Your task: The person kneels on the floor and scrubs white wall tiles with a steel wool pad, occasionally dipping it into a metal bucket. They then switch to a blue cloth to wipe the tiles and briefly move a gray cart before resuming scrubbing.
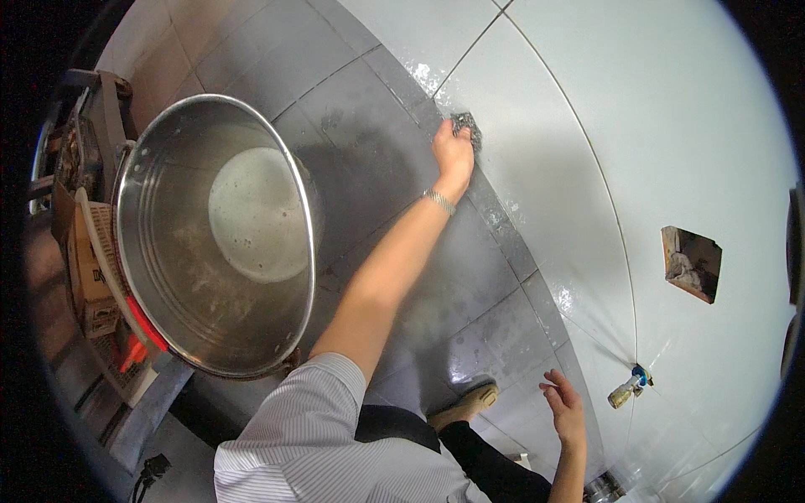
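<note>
My left hand, with a metal band on its wrist, presses a grey steel-wool scourer where the white tiled wall meets the grey tiled floor. Fingers and thumb are closed around the scourer, partly hiding it. Wet, foamy marks show on the wall close by. My right hand hangs near the wall's base, holding nothing, its fingers a little apart. Left of my left arm stands a large stainless-steel bucket with red on its handle; its pale round bottom shows inside.
A square cut-out opens in the wall. A brass valve fitting sticks out lower down. At the left are a cardboard box, a basket and a rack. A black plug lies at the lower left. My shoe is on the floor.
</note>
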Available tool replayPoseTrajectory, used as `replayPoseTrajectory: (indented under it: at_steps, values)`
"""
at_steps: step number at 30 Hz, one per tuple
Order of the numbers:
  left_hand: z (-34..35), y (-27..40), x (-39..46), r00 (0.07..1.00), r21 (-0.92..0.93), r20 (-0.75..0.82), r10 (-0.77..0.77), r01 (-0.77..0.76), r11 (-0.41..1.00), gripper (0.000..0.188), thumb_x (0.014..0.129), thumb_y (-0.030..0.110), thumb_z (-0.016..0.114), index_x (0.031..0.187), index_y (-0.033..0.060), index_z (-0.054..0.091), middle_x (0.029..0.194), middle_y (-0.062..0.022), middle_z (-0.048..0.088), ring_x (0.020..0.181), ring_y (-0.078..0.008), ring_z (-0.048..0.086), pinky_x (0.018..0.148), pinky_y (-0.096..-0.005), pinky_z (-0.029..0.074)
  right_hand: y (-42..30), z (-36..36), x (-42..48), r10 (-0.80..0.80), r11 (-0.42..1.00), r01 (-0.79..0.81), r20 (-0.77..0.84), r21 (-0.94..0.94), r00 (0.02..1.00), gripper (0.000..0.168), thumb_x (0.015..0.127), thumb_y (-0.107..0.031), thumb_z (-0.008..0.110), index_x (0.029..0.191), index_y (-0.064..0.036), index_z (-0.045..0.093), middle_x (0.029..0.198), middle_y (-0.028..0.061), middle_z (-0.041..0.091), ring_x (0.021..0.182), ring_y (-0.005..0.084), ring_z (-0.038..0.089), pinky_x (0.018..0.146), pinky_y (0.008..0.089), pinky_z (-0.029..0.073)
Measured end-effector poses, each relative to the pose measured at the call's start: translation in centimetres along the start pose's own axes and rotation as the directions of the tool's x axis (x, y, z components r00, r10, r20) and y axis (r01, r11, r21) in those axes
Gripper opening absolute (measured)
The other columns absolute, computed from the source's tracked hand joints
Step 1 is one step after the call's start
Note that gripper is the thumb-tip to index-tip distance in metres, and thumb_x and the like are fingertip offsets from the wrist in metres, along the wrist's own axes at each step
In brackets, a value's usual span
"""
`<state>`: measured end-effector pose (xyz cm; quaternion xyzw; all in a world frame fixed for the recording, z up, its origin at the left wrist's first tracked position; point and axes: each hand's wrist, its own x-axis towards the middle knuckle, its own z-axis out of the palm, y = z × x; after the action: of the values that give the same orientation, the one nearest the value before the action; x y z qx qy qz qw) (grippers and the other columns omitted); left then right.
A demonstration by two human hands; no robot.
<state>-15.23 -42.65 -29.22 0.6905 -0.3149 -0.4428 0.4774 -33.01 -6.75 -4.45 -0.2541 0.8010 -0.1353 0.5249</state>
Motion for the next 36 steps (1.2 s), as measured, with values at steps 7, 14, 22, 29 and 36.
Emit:
replayPoseTrajectory:
  at_steps: [7,14,22,29,36]
  values:
    - [-0.6,5.0,5.6,0.966,-0.284,-0.244,-0.085,0.012,0.959,0.015,0.079,0.003,0.049,0.090,-0.0064,0.052,0.082,-0.0157,0.057,0.076,-0.0218,0.053,0.068,-0.0337,0.042,-0.6,-0.4,-0.2,-0.034,0.999,0.034,-0.019,0.000,0.999,0.041,0.086,-0.008,0.049,0.124,0.004,0.041,0.118,0.0122,0.051,0.099,0.0190,0.053,0.088,0.0305,0.040]
    - [-0.6,17.4,-5.7,0.744,-0.264,-0.214,0.633,-0.668,0.695,0.036,0.079,0.007,0.042,0.109,-0.0090,0.033,0.106,-0.0222,0.036,0.101,-0.0339,0.038,0.091,-0.0427,0.029,0.9,0.6,-0.3,0.073,0.996,-0.070,0.061,-0.060,0.995,0.041,0.086,-0.009,0.051,0.124,0.003,0.040,0.118,0.0127,0.051,0.101,0.0200,0.053,0.087,0.0299,0.040]
    - [3.8,-2.0,-8.4,0.997,0.070,0.071,0.025,-0.030,0.997,0.034,0.073,-0.006,0.042,0.107,-0.0088,0.041,0.105,-0.0254,0.042,0.103,-0.0377,0.041,0.091,-0.0439,0.031,-0.2,1.0,-0.7,-0.060,0.998,0.061,0.018,-0.007,0.998,0.040,0.085,-0.004,0.050,0.124,0.003,0.041,0.116,0.0131,0.052,0.100,0.0204,0.054,0.085,0.0293,0.041]
    - [3.0,0.3,-2.4,0.988,-0.181,-0.150,-0.024,-0.004,0.984,0.023,0.080,-0.001,0.038,0.100,-0.0091,0.047,0.092,-0.0227,0.055,0.085,-0.0285,0.055,0.079,-0.0340,0.042,2.6,-0.5,-3.1,-0.054,0.998,0.053,-0.078,-0.018,0.995,0.038,0.085,-0.004,0.050,0.122,0.002,0.043,0.114,0.0124,0.053,0.097,0.0199,0.055,0.084,0.0290,0.042]
    - [4.0,1.0,-15.9,0.947,-0.049,0.261,-0.188,0.207,0.977,0.042,0.078,-0.002,0.041,0.117,-0.0134,0.037,0.125,-0.0301,0.036,0.118,-0.0400,0.035,0.101,-0.0388,0.027,1.6,0.4,-5.1,-0.060,0.998,0.063,-0.107,0.025,0.993,0.039,0.085,-0.006,0.050,0.123,0.003,0.042,0.115,0.0135,0.052,0.097,0.0200,0.055,0.086,0.0295,0.041]
